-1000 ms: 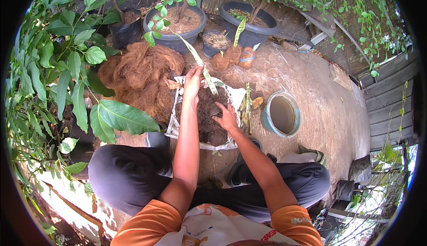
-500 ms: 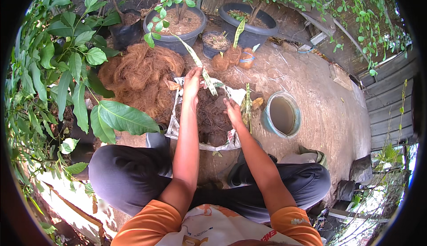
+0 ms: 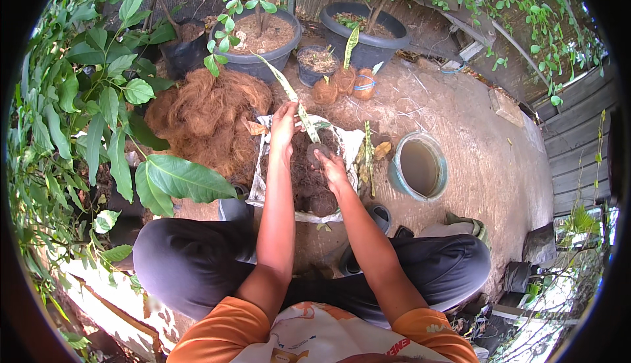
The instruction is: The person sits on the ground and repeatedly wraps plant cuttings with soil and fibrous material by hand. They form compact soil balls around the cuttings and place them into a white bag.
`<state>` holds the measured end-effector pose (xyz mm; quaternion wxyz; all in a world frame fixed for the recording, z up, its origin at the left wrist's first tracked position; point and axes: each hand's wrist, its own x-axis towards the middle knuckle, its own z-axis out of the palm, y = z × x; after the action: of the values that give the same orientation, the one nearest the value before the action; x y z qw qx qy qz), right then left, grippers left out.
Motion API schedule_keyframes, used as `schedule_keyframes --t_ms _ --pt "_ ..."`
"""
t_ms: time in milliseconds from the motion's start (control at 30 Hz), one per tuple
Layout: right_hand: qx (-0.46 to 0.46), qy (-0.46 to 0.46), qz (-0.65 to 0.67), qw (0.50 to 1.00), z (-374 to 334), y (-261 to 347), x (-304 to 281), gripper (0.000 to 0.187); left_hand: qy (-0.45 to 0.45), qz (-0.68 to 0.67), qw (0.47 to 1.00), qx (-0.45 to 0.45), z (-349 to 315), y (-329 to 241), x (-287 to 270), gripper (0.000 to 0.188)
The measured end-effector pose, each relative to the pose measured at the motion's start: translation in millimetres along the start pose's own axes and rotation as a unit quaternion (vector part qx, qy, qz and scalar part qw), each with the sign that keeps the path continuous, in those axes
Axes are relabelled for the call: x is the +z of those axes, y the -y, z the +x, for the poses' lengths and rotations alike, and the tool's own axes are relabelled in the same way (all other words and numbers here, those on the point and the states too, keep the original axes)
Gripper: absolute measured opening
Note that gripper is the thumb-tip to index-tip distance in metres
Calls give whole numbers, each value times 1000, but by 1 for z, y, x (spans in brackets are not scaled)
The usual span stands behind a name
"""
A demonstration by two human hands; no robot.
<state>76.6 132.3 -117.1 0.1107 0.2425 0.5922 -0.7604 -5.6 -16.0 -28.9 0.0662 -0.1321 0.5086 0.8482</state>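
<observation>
A long, pale-edged snake plant leaf (image 3: 306, 121) stands tilted over an opened white sack (image 3: 352, 141). My left hand (image 3: 284, 125) is closed round the leaf's middle. At the leaf's lower end, my right hand (image 3: 333, 167) grips a dark soil clump (image 3: 318, 154), pressing it against the base. Beneath both hands, the sack holds dark, fibrous soil (image 3: 303, 189). More mottled leaf cuttings (image 3: 369, 159) lie just right of the sack. My right fingertips are partly hidden by the clump.
A heap of brown coconut fibre (image 3: 204, 116) lies left of the sack. Behind are fibre-wrapped balls (image 3: 345, 80), one with a leaf upright in it, and large dark pots (image 3: 358, 38). A bucket of murky water (image 3: 419, 167) stands on the right. Leafy branches (image 3: 181, 176) reach in from the left.
My right hand has moved left with the soil clump, bringing it against the lower end of the leaf. My left hand keeps its hold on the leaf.
</observation>
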Motion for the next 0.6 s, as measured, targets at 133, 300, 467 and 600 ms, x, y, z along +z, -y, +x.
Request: schedule_keyframes --t_ms 133,300,467,600 --pt "3 -10 60 998 -3 -1 -5 49 9 14 1000 -2 1 0 -2 31" --pt "-7 51 75 996 1 -3 -8 42 11 30 999 2 5 7 -3 33" --pt "-10 -5 15 1000 3 -5 -4 35 10 30 999 -2 7 10 -3 31" --pt "-3 20 4 1000 2 -4 -5 34 4 31 1000 -5 7 9 -3 31"
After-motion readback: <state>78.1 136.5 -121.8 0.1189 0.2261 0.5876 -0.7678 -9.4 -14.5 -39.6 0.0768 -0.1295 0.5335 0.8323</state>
